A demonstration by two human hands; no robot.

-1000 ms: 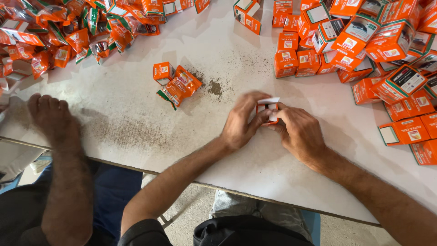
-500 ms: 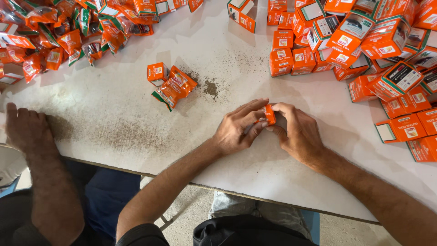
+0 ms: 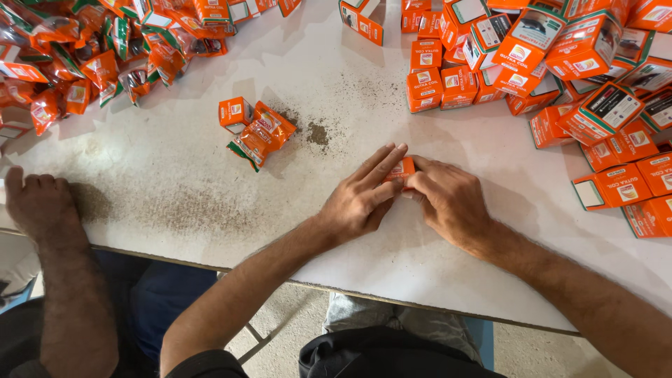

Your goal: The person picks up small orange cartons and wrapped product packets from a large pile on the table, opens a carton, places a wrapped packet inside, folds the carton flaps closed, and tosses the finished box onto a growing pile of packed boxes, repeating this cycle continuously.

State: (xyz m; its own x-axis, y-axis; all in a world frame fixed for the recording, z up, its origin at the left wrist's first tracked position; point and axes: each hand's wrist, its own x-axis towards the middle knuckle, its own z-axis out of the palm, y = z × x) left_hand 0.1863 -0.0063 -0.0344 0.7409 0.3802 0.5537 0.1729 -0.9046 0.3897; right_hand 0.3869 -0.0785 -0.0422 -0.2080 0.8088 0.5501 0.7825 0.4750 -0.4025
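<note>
My left hand and my right hand meet over a small orange carton pressed on the white table. Both hands grip it; the left fingers lie flat along its top and the right fingers pinch its right end. Most of the carton is hidden under my fingers. A few orange foil pouches and one small carton lie to the left, beside a patch of dark spilled powder.
Stacked orange cartons fill the back right. A heap of orange pouches lies at the back left. Another person's hand rests on the table's front left edge. Dark dust is smeared near it.
My hands have lowered the carton onto the table and now press it closed. The other person's hand has stayed near the front left edge.
</note>
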